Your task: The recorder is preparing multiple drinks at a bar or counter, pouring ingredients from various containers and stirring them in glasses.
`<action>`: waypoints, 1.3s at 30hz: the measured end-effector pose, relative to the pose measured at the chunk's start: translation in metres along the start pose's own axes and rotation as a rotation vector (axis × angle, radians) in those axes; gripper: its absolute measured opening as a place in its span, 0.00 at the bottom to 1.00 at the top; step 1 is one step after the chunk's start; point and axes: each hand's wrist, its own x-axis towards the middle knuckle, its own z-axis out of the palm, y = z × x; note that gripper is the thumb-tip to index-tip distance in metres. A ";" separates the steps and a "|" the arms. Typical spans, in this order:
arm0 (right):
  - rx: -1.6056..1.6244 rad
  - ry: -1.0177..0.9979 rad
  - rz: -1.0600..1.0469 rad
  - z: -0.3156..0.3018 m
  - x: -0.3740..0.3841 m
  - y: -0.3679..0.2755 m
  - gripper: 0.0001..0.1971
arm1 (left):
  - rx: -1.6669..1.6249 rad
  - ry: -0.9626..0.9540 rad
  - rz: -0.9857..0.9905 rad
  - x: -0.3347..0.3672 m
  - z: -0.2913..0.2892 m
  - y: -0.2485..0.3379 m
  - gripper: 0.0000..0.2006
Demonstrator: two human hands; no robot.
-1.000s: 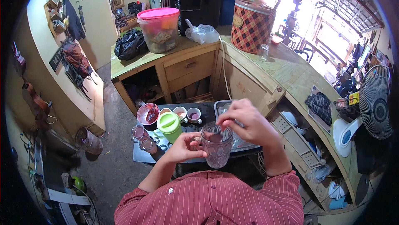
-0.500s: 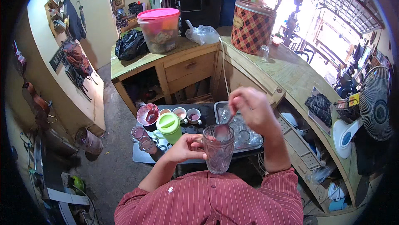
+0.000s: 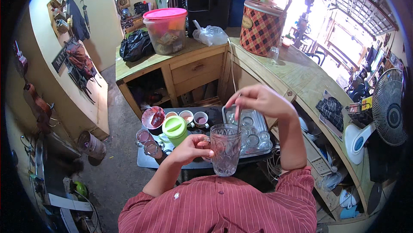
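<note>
the glass mug [image 3: 225, 157] is held at its left side by the left hand [image 3: 189, 150], fingers [image 3: 205, 153] curled; a spoon [image 3: 239, 114] inside is pinched by the right hand [image 3: 267, 101]; glasses [image 3: 252, 140] are held in a tray [image 3: 255, 116].

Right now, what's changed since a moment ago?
Your right hand is higher in the picture, and its spoon, slanted before, now stands nearly upright at the rim of the glass mug. Nothing was grasped or released. Your left hand still holds the mug; the green pitcher and cups stayed put.
</note>
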 end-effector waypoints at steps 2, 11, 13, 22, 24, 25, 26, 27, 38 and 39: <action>0.078 0.021 0.047 0.005 0.002 -0.001 0.13 | -0.006 0.018 -0.006 0.000 0.001 0.001 0.19; 0.258 0.257 0.059 0.010 0.016 0.011 0.12 | 0.023 0.032 0.009 -0.007 0.010 0.019 0.17; 0.020 0.001 0.097 0.021 0.018 0.021 0.11 | 0.033 0.055 0.002 -0.005 0.017 0.025 0.11; -0.074 0.081 0.116 0.033 0.023 0.015 0.11 | 0.153 0.144 0.062 -0.002 0.004 0.015 0.07; 0.033 0.197 0.080 0.032 0.024 0.018 0.10 | 0.143 0.139 0.056 -0.001 0.002 0.013 0.09; 0.103 0.308 0.061 0.024 0.023 0.012 0.09 | 0.134 0.136 0.051 -0.001 0.001 0.013 0.10; 0.208 0.435 0.002 0.016 0.023 0.010 0.10 | 0.133 0.134 0.050 -0.001 0.003 0.014 0.10; 0.313 0.501 -0.026 0.009 0.022 0.011 0.10 | 0.164 0.166 0.041 -0.002 0.006 0.017 0.11; 0.184 0.309 0.056 0.020 0.022 0.019 0.11 | 0.225 0.196 0.094 0.002 0.007 0.014 0.08; 0.085 0.128 0.117 0.028 0.022 0.018 0.10 | 0.228 0.191 0.100 0.002 0.004 0.013 0.07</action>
